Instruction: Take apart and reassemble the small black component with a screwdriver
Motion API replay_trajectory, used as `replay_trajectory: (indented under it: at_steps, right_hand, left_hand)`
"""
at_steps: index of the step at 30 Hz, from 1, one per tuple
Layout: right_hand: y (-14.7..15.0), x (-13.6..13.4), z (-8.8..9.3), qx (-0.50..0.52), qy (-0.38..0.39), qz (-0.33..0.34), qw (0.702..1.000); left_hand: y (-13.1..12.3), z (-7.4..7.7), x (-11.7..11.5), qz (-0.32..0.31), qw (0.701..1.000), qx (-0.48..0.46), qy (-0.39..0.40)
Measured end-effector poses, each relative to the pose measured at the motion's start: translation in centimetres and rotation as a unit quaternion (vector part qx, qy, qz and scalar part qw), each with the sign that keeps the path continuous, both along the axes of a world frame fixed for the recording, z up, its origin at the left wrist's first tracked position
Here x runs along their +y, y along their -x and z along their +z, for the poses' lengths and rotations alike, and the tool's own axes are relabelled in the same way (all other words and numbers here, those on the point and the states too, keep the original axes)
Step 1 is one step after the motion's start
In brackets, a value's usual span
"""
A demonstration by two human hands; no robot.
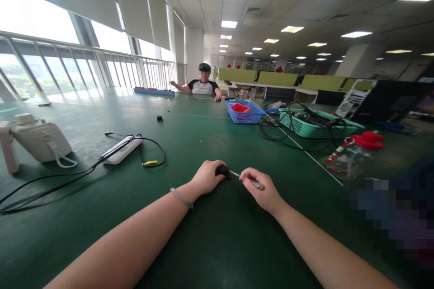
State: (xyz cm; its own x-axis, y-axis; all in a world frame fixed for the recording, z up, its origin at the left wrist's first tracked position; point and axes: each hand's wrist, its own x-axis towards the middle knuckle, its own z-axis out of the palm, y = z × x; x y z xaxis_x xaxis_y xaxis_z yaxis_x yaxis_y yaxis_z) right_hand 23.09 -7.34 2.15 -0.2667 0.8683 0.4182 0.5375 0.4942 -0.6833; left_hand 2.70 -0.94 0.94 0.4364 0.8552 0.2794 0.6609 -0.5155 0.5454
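Near the middle of the green table [190,230], my left hand [207,176] is closed round a small black object [223,171], pressing it to the tabletop. Its kind is hard to make out, since the fingers cover part of it. My right hand [261,189] grips a screwdriver [258,185] by the handle. The thin metal shaft points left, and its tip reaches the black object's right side. Whether the tip sits in a screw cannot be seen.
A white power bank [122,150] with a black cable lies left, near a beige bottle [42,137]. Blue [244,113] and teal baskets [305,125], tangled cables and a red-lidded jar [352,156] stand right. A small black piece [159,118] lies ahead. Another person [204,86] sits across.
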Motion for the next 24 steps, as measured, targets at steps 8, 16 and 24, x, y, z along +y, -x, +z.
replay_trajectory:
  at_steps: [8,16,24]
  right_hand:
    - [1.3,-1.4,0.9,-0.180,-0.128,0.034,0.975]
    - [1.5,-1.6,0.8,-0.216,-0.145,0.037,0.965]
    - [1.6,-1.7,0.7,-0.222,-0.165,0.041,0.960]
  left_hand:
    - [0.0,-0.1,0.1,-0.004,1.000,-0.003,-0.007]
    - [0.0,-0.3,0.2,-0.005,1.000,-0.001,-0.015]
    - [0.1,-0.6,0.3,-0.006,1.000,-0.005,-0.018]
